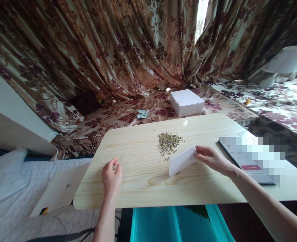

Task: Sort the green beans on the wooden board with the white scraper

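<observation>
My right hand point(210, 158) pinches one end of a stiff white card point(182, 162), which stands on its long edge on the wooden tabletop point(138, 181). Just beyond the card lies a loose patch of small green and brownish seeds or grains point(169, 143), too small to name surely. A few stray bits rest by the card's lower edge. My left hand point(112, 176) rests at the table's left part with fingers loosely curled, thumb apart from them, and nothing visible in it. Below the front edge, a teal divided tray point(153, 223) shows dark green bits point(199, 211) in its right compartment.
A tablet point(246, 164), partly pixelated, lies at the table's right. Behind the table, a white box point(187, 102) and a small pale blue cloth or packet point(142, 114) sit on a floral-covered seat point(113, 117). A lamp point(287, 60) stands far right; a pale flat board point(60, 188) is left.
</observation>
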Demonstrator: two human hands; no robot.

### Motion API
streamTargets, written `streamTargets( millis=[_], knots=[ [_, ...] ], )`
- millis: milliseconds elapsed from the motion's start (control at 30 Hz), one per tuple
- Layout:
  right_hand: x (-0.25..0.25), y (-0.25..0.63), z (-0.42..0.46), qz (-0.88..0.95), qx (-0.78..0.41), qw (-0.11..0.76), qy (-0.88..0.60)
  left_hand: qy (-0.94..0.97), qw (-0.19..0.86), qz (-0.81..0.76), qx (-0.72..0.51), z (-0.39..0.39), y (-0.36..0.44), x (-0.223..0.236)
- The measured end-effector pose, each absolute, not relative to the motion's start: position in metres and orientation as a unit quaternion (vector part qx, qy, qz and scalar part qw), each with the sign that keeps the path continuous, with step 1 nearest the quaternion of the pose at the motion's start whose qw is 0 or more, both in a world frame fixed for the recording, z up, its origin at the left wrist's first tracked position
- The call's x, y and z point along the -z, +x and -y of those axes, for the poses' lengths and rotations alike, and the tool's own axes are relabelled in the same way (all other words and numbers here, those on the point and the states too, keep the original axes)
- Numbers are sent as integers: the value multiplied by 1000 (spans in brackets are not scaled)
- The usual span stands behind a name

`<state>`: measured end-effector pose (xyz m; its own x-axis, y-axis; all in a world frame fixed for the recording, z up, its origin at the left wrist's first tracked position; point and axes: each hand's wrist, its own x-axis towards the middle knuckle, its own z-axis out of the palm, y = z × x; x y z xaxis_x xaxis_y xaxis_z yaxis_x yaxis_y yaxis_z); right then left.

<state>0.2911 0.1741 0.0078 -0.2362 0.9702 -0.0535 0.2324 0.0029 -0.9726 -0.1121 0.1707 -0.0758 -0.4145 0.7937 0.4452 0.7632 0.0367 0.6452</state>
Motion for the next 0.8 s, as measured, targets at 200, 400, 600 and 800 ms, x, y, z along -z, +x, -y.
streamTargets(
  millis=[200, 400, 600, 800],
  knots=[
    [-16, 292, -154, 600, -515, 346, -504, 541, 18, -719, -436, -171, -113, 76],
    [-23, 293, -128, 596, -529, 321, -512, 539, 15, -720, -437, -171, -112, 75],
    [-21, 299, -100, 591, -539, 311, -513, 543, 18, -721, -431, -170, -111, 74],
    [-19, 300, -78, 601, -494, 327, -537, 545, 13, -717, -435, -171, -111, 74]
  ],
)
